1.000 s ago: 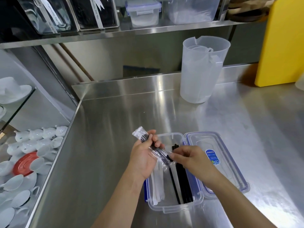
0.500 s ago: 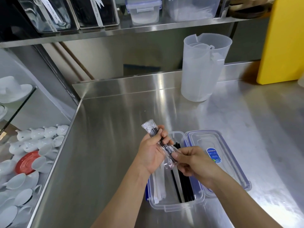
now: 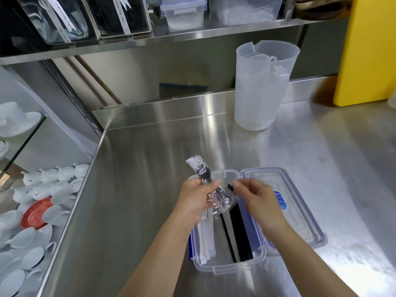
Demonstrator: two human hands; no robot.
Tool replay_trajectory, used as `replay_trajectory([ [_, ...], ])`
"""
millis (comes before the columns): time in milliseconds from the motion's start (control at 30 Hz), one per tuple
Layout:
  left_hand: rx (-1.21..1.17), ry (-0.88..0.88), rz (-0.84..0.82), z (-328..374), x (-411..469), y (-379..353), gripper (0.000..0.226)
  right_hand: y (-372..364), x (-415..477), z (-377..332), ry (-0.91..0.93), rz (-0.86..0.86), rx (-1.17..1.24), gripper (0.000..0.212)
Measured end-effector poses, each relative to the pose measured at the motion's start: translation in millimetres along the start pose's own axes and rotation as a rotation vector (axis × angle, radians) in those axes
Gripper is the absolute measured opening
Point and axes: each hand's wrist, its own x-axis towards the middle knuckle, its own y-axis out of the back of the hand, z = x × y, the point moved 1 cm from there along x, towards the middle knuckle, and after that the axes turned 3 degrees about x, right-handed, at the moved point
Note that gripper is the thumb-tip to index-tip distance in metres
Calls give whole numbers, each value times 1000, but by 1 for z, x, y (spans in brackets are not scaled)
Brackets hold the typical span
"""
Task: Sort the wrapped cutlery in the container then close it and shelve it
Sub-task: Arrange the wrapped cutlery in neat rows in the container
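Note:
A clear container [image 3: 227, 269] with blue clips sits open on the steel counter, and its lid [image 3: 300, 211] lies flat to its right. Inside, white wrapped cutlery [image 3: 205, 236] lies on the left and black pieces [image 3: 242, 236] on the right. My left hand [image 3: 192, 200] holds a black fork in clear wrap [image 3: 198, 168] above the container's far end, fork head pointing up and away. My right hand [image 3: 257, 198] hovers beside it, thumb and forefinger pinched on the tip of a black cutlery piece [image 3: 230, 187].
A translucent jug [image 3: 261, 88] stands at the back of the counter, with a yellow board [image 3: 372, 50] at the right. The steel shelf [image 3: 171, 39] above holds bins and a clipped box [image 3: 182, 11]. White cups and a red saucer [image 3: 36, 213] fill the lower left.
My right hand has let go of the wrapped fork's lower end and moved a little right, pinching a black tip. My left hand has tilted the wrapped fork more upright.

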Motion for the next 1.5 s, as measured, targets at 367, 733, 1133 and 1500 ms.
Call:
replay_trajectory([
  [367, 474, 151, -108, -36, 19, -30, 28, 27, 15, 30, 60, 89, -435, 39],
  [733, 550, 93, -76, -47, 23, -44, 28, 28, 13, 48, 12, 56, -454, 40],
  [1133, 695, 51, -20, -54, 29, -35, 17, 26, 10, 49, 81, 91, -573, 41],
  [1500, 868, -18, -20, -21, 15, -23, 28, 38, 5, 47, 87, 77, -467, 48],
])
